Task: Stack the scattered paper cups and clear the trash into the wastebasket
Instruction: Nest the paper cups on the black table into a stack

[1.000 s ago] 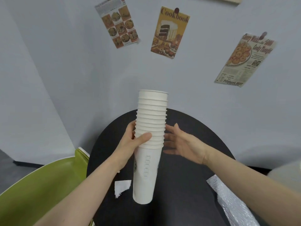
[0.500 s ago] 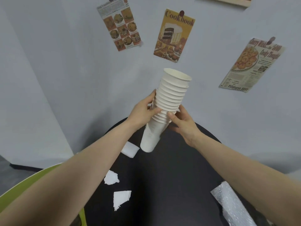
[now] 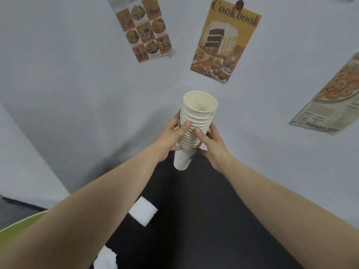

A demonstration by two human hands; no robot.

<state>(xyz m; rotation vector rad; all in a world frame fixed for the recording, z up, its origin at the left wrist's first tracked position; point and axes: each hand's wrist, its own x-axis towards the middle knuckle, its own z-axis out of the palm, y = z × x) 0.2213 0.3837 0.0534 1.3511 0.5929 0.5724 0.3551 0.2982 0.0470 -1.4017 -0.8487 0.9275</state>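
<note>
A tall stack of white paper cups is held in the air over the far side of the round black table, its open mouth tilted toward me. My left hand grips the stack from the left with the thumb across the rims. From the right, my right hand holds it, thumb on the rims and fingers behind. The stack's bottom cup hangs just above the table top. White scraps of paper lie on the table beside my left forearm, with another scrap nearer me. No wastebasket is in view.
A green chair edge shows at the lower left. The grey wall behind the table carries a cookbook poster, a recipe sheet and a newspaper page.
The stack moved from near me to far over the table, and its mouth tipped toward me. My right hand, open beside it at first, now grips it. The view swung away from the bubble wrap.
</note>
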